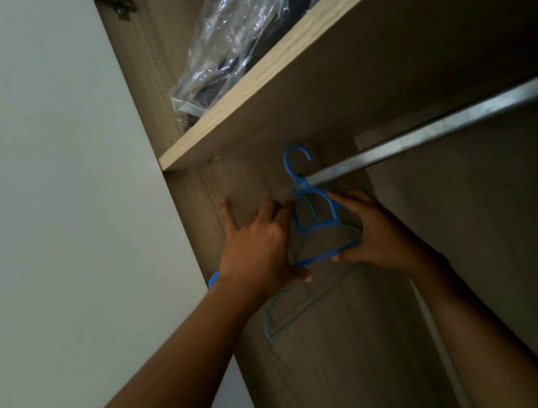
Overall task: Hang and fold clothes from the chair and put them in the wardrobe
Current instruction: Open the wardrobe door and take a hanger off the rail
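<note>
Head view: fingers [228, 218] of left hand [257, 250] and right hand [376, 237] clasp bunched blue hangers [319, 228] by the rail [440, 131]; ease one hook free gently.

A bagged bundle [237, 35] lies on the wardrobe shelf [278, 81]; below it runs the rail [440, 131], with the hangers [315, 225] at its left end between the left hand [256, 247] and right hand [376, 237].

No readable text anywhere. The plastic bag [237, 35] on the far shelf [277, 76] shows only glare — the blue hangers [316, 228] bear no legible mark.
</note>
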`<state>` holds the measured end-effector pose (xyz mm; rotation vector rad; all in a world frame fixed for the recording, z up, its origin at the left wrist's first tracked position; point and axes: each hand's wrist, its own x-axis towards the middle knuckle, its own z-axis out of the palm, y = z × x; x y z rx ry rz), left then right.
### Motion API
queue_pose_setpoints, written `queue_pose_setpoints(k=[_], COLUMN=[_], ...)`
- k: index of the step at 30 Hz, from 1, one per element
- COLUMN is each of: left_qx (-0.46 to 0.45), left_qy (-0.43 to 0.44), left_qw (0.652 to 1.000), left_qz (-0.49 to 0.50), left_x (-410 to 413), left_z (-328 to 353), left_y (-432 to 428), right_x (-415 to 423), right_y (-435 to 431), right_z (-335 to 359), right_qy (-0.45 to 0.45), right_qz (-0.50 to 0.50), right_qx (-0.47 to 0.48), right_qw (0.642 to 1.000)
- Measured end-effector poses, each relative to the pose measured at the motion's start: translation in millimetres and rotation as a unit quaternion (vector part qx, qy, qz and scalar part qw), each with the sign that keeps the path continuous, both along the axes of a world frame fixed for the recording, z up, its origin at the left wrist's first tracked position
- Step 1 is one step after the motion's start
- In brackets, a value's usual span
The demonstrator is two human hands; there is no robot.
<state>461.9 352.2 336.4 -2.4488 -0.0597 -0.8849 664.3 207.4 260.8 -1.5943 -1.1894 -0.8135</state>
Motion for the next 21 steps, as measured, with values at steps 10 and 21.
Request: queue_pose_setpoints(k=[10, 21], left_qx=[-0.03, -0.171], left_qy=[0.015, -0.015], left_qw=[0.999, 0.984], left_qz=[-0.043, 0.044], left_x=[-46, -234], left_z=[-10, -29], left_y=[-30, -48], right_x=[-49, -217], right_y=[-31, -19], right_z=[-14, -19], right_qy=[0.012, 0.011], right_qz=[0.013, 0.073], right_qx=[0.033, -0.018], right_qw=[0.999, 0.997])
